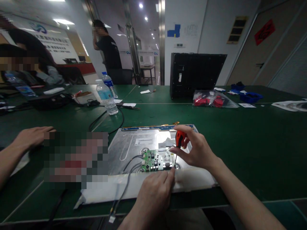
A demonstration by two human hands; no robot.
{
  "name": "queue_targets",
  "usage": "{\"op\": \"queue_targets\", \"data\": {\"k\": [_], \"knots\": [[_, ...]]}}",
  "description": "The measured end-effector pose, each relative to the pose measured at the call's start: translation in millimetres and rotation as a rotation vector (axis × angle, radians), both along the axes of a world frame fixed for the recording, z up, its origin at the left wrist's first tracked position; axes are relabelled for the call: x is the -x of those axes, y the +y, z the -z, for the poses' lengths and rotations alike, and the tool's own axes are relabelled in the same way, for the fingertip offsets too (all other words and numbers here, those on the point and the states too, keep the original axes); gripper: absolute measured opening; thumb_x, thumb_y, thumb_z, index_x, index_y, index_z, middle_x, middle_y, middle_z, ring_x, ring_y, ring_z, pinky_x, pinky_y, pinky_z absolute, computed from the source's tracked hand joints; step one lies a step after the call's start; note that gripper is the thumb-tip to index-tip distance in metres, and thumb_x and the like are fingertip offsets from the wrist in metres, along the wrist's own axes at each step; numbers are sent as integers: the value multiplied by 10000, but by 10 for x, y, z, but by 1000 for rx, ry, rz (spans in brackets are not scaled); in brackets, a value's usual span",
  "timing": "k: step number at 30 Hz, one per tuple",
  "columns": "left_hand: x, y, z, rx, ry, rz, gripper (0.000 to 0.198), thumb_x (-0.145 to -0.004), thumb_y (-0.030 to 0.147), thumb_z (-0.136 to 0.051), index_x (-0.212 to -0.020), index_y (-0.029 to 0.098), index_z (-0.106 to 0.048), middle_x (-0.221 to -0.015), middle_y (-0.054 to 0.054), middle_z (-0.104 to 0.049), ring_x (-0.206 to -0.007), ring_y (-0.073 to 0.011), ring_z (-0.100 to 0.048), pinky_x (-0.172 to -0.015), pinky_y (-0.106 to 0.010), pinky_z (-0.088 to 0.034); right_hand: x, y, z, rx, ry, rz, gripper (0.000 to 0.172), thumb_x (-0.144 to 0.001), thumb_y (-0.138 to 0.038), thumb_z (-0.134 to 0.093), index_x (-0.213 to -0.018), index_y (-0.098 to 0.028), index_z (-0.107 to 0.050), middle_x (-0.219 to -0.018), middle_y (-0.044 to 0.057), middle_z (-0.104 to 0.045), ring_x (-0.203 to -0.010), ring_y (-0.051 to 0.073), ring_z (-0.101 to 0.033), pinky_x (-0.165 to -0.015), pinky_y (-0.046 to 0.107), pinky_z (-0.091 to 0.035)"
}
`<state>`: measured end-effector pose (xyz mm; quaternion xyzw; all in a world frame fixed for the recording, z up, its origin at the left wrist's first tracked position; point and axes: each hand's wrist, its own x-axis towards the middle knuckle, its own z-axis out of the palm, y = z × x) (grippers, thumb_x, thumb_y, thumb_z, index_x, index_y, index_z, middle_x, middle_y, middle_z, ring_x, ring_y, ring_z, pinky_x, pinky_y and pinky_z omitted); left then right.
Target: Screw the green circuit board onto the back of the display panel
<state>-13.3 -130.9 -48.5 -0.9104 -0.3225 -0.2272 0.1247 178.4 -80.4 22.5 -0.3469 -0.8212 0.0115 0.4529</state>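
Note:
My right hand (195,148) grips the handle of a small orange and black screwdriver (179,139), held nearly upright. Its thin shaft points down at the lower right corner of a green circuit board (157,159). My left hand (155,191) is closed beside that corner, the index finger stretched to the screwdriver's tip; whatever its fingertips pinch is hidden. Beneath the board lies a silvery metal display panel (130,143), with a blue circuit strip along its far edge and white film (105,190) along its near edge. Cables (130,175) run from the board over the near edge.
Another person's hand (33,135) rests on the green table (251,153) at left, near a blurred-out patch. Water bottles (107,99) stand beyond the panel. Farther back are a black case (196,75), a plastic bag of red items (212,99) and a blue tray (250,96).

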Motion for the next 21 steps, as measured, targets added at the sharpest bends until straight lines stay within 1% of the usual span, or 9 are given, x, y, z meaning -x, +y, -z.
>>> {"op": "queue_targets", "data": {"k": [2,5,7,11,21], "knots": [[2,0,-1,3,6,-4,301,-873,41,-364,-1120,111,-521,-679,-20,-605,-546,-164,-583,-512,-262,-474,-5,-17,-12,39,10,-38,482,-842,-251,-605,-1278,-207,-406,-849,8,-606,-640,121,-568,-554,244,-487],[4,-3,-2,-1,-5,7,298,-871,40,-364,-1112,106,-525,-680,-21,-605,-551,-170,-587,-508,-270,-478,-1,-30,-23,65,38,-49,482,-828,-169,-558,-1285,-200,-411,-838,3,-592,-600,105,-544,-535,231,-487],[3,-4,0,-1,-15,12,296,-875,44,-364,-1117,103,-525,-682,-21,-605,-553,-179,-593,-495,-279,-476,8,-30,-28,49,52,-46,459,-830,-165,-555,-1268,-199,-421,-802,-13,-570,-571,94,-521,-520,219,-485],[-2,-2,2,-1,-20,11,280,-888,47,-362,-1102,104,-533,-661,-11,-594,-529,-178,-584,-484,-279,-469,23,-28,-38,18,59,-52,445,-839,-169,-553,-1263,-199,-424,-785,-26,-545,-567,86,-535,-523,207,-493],[-10,-2,-7,-21,-16,-1,274,-883,56,-373,-1090,107,-546,-657,-17,-597,-542,-165,-581,-498,-254,-458,33,-24,-37,-3,60,-49,445,-852,-175,-544,-1277,-214,-420,-790,-36,-552,-558,77,-566,-529,198,-502]]}}
